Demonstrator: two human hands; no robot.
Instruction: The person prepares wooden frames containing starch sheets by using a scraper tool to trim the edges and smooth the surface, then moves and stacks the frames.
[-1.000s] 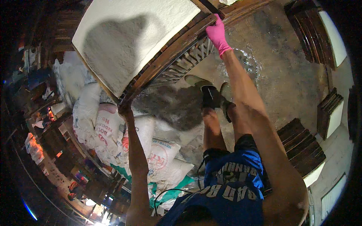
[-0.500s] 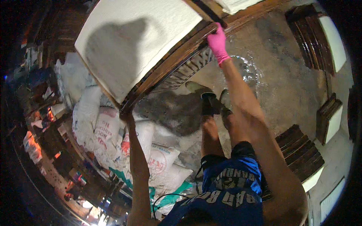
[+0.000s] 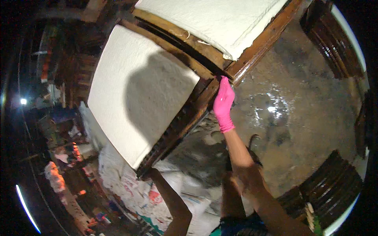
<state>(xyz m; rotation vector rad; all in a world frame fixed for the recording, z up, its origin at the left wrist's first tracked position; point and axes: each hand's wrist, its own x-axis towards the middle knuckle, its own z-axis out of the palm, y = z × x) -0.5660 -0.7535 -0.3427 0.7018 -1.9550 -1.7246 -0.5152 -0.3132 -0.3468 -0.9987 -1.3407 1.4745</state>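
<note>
A wooden tray (image 3: pixel 185 120) carries a white, flat, rough-faced sheet (image 3: pixel 114 86), with a dark shadow across part of it. My right hand (image 3: pixel 224 100), in a pink glove, grips the tray's right near corner. At the left near corner, my left hand (image 3: pixel 149 174) holds the tray; it is in shadow and its fingers are mostly hidden by the wood. Beyond the right corner, a second wooden frame (image 3: pixel 252 59) bears another white sheet (image 3: pixel 212 23), with a narrow dark gap between the two.
White printed sacks (image 3: pixel 130 181) lie below on the left. The floor (image 3: pixel 299 126) is wet and shiny. Dark stacked wooden trays stand at the upper right (image 3: pixel 334 47) and lower right (image 3: pixel 330 181). Cluttered things and lights fill the dim far left.
The tray and both hands sit lower in the picture, and more of the second frame with its white sheet shows. Both hands remain at the tray's corners.
</note>
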